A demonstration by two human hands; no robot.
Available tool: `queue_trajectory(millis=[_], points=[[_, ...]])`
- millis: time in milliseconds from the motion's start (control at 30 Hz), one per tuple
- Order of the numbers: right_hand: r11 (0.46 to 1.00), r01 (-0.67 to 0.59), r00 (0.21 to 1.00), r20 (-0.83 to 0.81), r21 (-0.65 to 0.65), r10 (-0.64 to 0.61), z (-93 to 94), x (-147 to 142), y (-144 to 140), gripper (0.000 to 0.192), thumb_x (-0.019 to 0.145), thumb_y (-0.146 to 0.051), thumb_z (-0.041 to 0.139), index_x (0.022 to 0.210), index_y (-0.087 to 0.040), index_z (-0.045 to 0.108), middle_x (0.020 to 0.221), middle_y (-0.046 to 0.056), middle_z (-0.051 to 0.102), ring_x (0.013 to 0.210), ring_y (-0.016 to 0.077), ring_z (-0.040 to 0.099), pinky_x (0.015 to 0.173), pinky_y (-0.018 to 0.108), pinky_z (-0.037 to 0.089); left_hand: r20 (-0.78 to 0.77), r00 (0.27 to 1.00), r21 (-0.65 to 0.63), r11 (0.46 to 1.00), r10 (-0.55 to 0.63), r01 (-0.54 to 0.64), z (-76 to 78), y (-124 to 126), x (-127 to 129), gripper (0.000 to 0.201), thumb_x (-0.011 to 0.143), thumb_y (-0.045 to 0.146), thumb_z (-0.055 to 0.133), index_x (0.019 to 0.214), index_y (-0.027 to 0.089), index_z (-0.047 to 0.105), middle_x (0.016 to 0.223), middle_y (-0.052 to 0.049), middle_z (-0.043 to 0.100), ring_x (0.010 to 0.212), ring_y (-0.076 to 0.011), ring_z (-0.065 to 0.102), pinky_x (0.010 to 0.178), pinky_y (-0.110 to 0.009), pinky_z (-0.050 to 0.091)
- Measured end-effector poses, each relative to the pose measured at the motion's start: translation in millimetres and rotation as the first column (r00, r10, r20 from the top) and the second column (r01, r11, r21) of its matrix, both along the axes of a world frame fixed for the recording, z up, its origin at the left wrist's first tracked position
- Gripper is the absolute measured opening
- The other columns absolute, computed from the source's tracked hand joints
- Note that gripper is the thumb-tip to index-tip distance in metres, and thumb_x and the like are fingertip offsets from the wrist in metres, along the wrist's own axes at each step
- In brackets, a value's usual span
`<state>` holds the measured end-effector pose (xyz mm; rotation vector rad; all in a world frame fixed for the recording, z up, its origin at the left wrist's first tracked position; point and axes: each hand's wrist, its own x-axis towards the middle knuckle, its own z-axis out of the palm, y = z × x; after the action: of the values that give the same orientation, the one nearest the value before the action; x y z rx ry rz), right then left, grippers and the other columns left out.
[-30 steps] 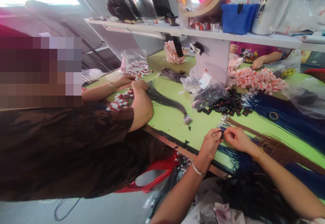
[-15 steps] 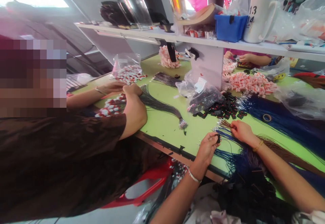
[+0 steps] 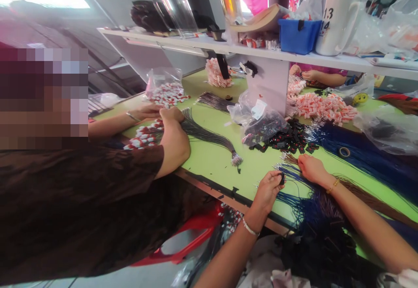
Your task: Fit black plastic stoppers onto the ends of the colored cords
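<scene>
My left hand (image 3: pixel 268 190) is closed on a small black connector housing (image 3: pixel 281 178), pinched at the fingertips over the table's front edge. To its right, my right hand (image 3: pixel 314 172) has its fingers closed at the tip end of a bundle of brown wires (image 3: pixel 290 159); the exact grip is partly hidden by the hand. Blue wires (image 3: pixel 294 174) with bare metal ends lie between and below both hands. Just beyond them is a pile of black connector housings (image 3: pixel 295 137), spilling beside a clear plastic bag (image 3: pixel 257 124).
At left a co-worker's arm (image 3: pixel 174 142) reaches over red-and-white connectors (image 3: pixel 143 135). A tied grey wire bundle (image 3: pixel 212 136) lies mid-table. Long blue wires (image 3: pixel 369 157) and a tape roll (image 3: pixel 344 152) are at right. A shelf (image 3: pixel 209 46) with a blue bin (image 3: pixel 298 36) spans the back.
</scene>
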<state>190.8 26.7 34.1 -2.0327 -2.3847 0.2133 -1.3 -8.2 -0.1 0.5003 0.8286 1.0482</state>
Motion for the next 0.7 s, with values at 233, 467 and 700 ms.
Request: queue_trajectory(millis=[233,467,700], points=[[0.998,0.034,0.998,0.052,0.044,-0.036,0.6,0,1,0.015,0.088,-0.014,0.041,0.094,-0.013,0.054,0.088,0.013,0.064,0.074,0.0230,0.061,0.059,0.030,0.028,-0.003,1.000,-0.004,1.000,0.006,-0.006,-2.0,0,0,0.034,0.059,0.026,0.081,0.084,0.014,0.062,0.074,-0.002,0.061,0.068,-0.0115,0.059,0.060,-0.023,0.046],[0.987,0.153,0.985,-0.093,0.046,-0.148,-2.6,7,9,0.012,0.087,-0.023,0.045,0.090,-0.016,0.055,0.076,0.007,0.064,0.065,0.0189,0.058,0.056,0.027,0.027,0.003,1.000,-0.008,1.000,0.005,-0.005,-0.5,-1,0,0.034,0.058,0.026,0.081,0.083,0.014,0.062,0.075,-0.002,0.061,0.069,-0.0117,0.059,0.061,-0.023,0.046],[0.987,0.039,0.848,-0.527,0.157,0.050,-3.1,-18,21,0.012,0.081,-0.021,0.048,0.072,-0.017,0.055,0.066,-0.001,0.059,0.057,0.0111,0.049,0.055,0.022,0.031,-0.002,1.000,-0.009,1.000,0.007,-0.007,0.4,-1,0,0.033,0.059,0.025,0.080,0.084,0.014,0.062,0.075,-0.002,0.061,0.069,-0.0121,0.059,0.061,-0.023,0.045]])
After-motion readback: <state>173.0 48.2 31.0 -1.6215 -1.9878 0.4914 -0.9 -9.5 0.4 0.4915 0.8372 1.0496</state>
